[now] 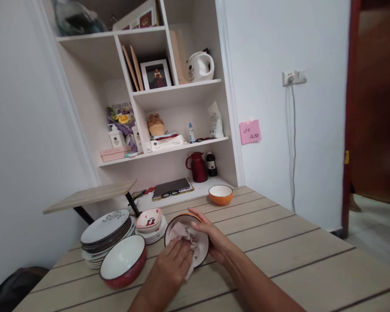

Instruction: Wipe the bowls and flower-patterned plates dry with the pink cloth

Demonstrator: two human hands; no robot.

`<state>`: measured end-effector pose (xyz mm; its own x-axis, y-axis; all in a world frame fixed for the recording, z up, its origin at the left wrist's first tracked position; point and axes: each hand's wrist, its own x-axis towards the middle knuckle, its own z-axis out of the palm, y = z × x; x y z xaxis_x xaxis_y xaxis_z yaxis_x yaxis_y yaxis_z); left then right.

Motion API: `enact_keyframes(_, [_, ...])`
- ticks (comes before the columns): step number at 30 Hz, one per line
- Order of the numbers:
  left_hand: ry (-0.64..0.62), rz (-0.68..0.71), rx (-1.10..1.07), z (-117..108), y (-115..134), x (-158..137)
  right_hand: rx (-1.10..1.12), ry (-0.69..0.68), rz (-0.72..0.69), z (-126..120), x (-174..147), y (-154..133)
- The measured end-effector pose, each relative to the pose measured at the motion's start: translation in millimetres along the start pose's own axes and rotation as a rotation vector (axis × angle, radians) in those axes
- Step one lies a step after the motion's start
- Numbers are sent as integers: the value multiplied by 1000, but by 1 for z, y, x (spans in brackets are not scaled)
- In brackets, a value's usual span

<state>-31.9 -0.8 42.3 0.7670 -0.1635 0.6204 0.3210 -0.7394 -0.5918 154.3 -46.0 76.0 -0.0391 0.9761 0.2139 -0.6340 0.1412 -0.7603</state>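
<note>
My right hand (214,236) grips a bowl (202,249) by its rim, thumb over the inside edge. The bowl has a white inside, a dark rim and a bit of orange outside, and it is tilted toward me. Pressed into it by my left hand (173,260) is a pale pinkish cloth (180,229), one end hanging over the near rim. Left of my hands stands a larger red bowl (125,260), white within. Another orange bowl (221,196) sits farther back on the wooden table (266,242).
Stacked plates (105,227) stand at the left, beside small patterned dishes (149,220) on white plates. A raised wooden board (91,197) rises behind them. At the back are a dark flat laptop-like object (171,187), a red jug (199,168) and a shelf unit (178,99).
</note>
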Motion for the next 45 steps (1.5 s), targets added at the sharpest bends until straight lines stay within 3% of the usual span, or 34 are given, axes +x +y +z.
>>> enact_keyframes(4, [91, -161, 39, 22, 26, 3, 49, 97, 13, -5, 2, 4])
enact_keyframes(7, [154, -393, 49, 41, 41, 14, 76, 128, -27, -4, 5, 12])
enact_keyframes(10, [113, -617, 8, 55, 52, 31, 118, 128, -61, 0, 6, 18])
enact_keyframes(12, [114, -691, -34, 60, 58, 42, 143, 136, -78, 2, 6, 19])
enact_keyframes(15, [81, -660, -134, 62, 58, 46, 129, 155, -109, 0, 6, 15])
enact_keyframes(19, [-63, -405, -221, 53, 36, 32, 57, 150, -131, -4, 7, 4])
enact_keyframes(23, [-123, -116, -172, 37, 1, 24, -6, 140, -133, -4, 6, -7])
enact_keyframes(29, [-129, 59, -82, 19, -17, 35, 20, 93, -109, -12, 5, -13])
enact_keyframes(32, [-52, 6, -34, 26, -3, 38, 78, 133, -112, -20, 7, -10])
enact_keyframes(34, [-5, -104, -25, 34, 14, 40, 107, 170, -103, -22, 9, -7])
enact_keyframes(38, [23, -500, -37, 54, 52, 47, 107, 215, -106, -20, 8, 0])
enact_keyframes(40, [53, -616, -31, 62, 66, 50, 73, 229, -122, -16, 7, 4])
enact_keyframes(45, [29, -683, -100, 69, 74, 48, 2, 259, -121, -13, 8, 8])
